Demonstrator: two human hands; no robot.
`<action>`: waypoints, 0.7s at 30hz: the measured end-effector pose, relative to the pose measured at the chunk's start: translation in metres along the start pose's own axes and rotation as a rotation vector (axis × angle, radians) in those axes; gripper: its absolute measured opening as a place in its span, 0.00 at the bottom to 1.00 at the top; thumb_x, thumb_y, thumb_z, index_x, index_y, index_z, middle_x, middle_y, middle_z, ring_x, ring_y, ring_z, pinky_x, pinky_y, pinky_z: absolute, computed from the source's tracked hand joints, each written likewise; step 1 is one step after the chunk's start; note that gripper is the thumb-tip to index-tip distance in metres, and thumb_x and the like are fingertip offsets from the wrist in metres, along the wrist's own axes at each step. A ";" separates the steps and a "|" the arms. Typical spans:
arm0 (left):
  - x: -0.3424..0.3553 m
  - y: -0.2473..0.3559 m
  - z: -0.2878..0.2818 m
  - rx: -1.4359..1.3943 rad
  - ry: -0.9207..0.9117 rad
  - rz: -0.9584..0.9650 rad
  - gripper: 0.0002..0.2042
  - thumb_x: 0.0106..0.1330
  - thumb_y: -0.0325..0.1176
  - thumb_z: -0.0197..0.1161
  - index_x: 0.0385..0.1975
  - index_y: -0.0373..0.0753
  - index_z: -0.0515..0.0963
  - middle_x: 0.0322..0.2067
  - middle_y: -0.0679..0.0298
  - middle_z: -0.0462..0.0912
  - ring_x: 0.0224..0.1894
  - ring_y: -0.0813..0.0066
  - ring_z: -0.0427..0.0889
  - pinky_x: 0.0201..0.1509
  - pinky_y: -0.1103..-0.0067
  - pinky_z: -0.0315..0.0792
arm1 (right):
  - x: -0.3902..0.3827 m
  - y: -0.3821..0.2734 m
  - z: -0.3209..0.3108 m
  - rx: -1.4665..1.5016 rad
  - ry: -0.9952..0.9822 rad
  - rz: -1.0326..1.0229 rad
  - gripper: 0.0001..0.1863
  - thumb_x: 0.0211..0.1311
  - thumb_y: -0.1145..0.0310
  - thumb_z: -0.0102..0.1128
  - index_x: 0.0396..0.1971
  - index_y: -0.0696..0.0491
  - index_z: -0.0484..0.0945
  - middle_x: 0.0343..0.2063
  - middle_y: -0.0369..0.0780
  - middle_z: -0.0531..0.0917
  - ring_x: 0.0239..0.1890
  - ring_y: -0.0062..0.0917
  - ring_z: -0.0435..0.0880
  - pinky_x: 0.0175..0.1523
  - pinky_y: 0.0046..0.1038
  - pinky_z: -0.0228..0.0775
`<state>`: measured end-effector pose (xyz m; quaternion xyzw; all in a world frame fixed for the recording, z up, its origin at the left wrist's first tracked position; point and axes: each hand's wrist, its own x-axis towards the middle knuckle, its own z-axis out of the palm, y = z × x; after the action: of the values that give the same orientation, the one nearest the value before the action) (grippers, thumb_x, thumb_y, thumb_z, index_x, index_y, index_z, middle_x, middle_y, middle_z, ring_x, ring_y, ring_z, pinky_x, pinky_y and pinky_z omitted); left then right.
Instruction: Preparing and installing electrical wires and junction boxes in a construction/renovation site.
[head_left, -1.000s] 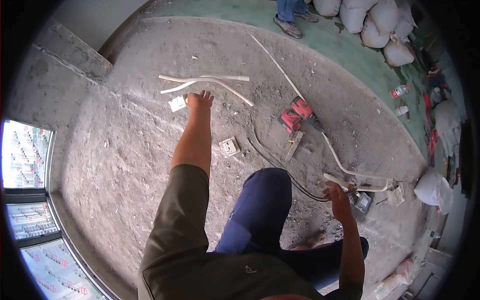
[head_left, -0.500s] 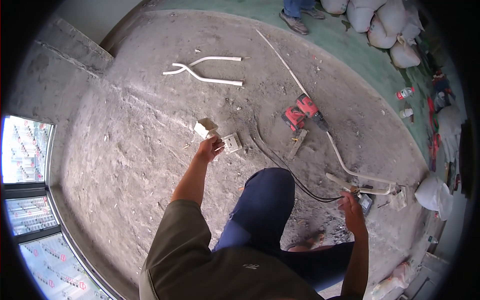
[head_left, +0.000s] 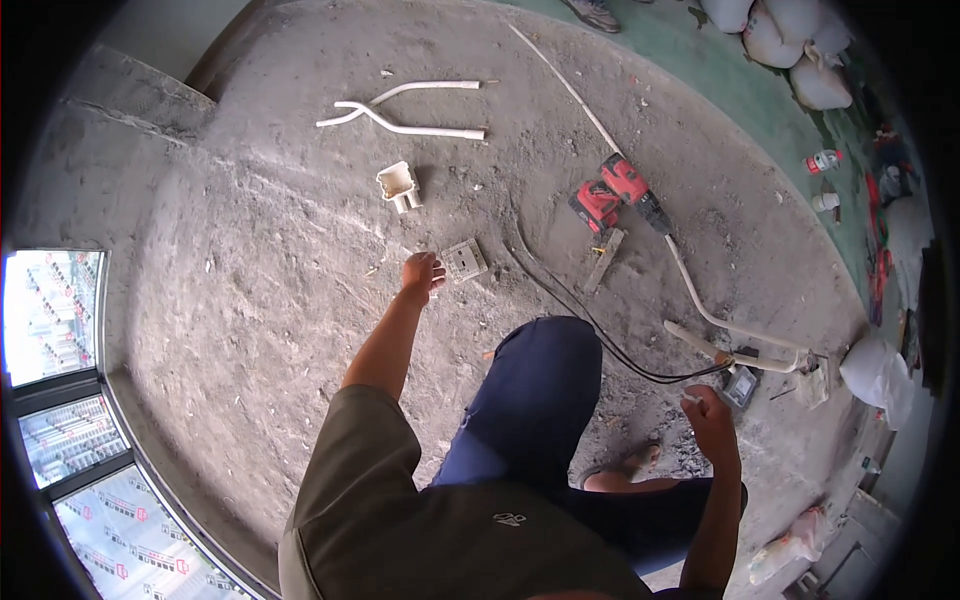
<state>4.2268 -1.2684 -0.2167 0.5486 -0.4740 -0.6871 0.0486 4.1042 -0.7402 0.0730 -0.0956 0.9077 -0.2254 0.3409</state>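
My left hand (head_left: 423, 272) has curled fingers beside a square off-white socket plate (head_left: 465, 260) on the dusty floor; what they hold, if anything, is hard to see. A white junction box (head_left: 398, 182) lies above it. My right hand (head_left: 710, 418) is closed at the lower right around a small pale thing I cannot make out, near black cables (head_left: 637, 363) and a pipe end (head_left: 690, 335) beside a grey box (head_left: 739, 385).
White bent pipes (head_left: 430, 131), a red drill (head_left: 628, 185), a second red tool (head_left: 595, 208) and a flat strip (head_left: 605, 262) lie ahead. A person's shoe (head_left: 595, 15), sacks (head_left: 780, 40) and a bottle (head_left: 823, 161) are at upper right, a white bag (head_left: 870, 370) at right.
My left hand drew back from near the bent pipes toward the socket plate. The junction box moved, was released and now stands apart above the hand. My right hand moved slightly right and down.
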 end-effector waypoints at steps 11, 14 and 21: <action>-0.045 -0.014 0.038 1.311 0.090 0.630 0.44 0.47 0.45 0.71 0.64 0.42 0.54 0.64 0.57 0.55 0.67 0.59 0.52 0.64 0.61 0.55 | -0.017 -0.005 -0.029 0.627 0.149 0.176 0.04 0.65 0.68 0.53 0.33 0.51 0.73 0.19 0.24 0.66 0.16 0.06 0.57 0.19 0.13 0.46; -0.038 -0.006 0.048 1.420 0.060 0.637 0.47 0.45 0.45 0.72 0.65 0.44 0.52 0.64 0.59 0.55 0.67 0.60 0.52 0.63 0.61 0.56 | -0.026 0.000 -0.032 0.789 0.182 0.213 0.04 0.65 0.66 0.52 0.34 0.50 0.73 0.14 0.23 0.60 0.12 0.05 0.52 0.15 0.12 0.40; -0.029 0.001 0.053 1.519 0.061 0.637 0.42 0.46 0.46 0.71 0.61 0.41 0.58 0.55 0.61 0.66 0.61 0.60 0.61 0.62 0.62 0.56 | -0.043 0.005 -0.024 0.829 0.198 0.292 0.06 0.65 0.66 0.51 0.35 0.50 0.75 0.15 0.24 0.61 0.13 0.06 0.54 0.17 0.13 0.43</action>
<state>4.1951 -1.2203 -0.1977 0.2897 -0.9409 -0.1171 -0.1303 4.1207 -0.7138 0.1115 0.2000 0.7729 -0.5278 0.2899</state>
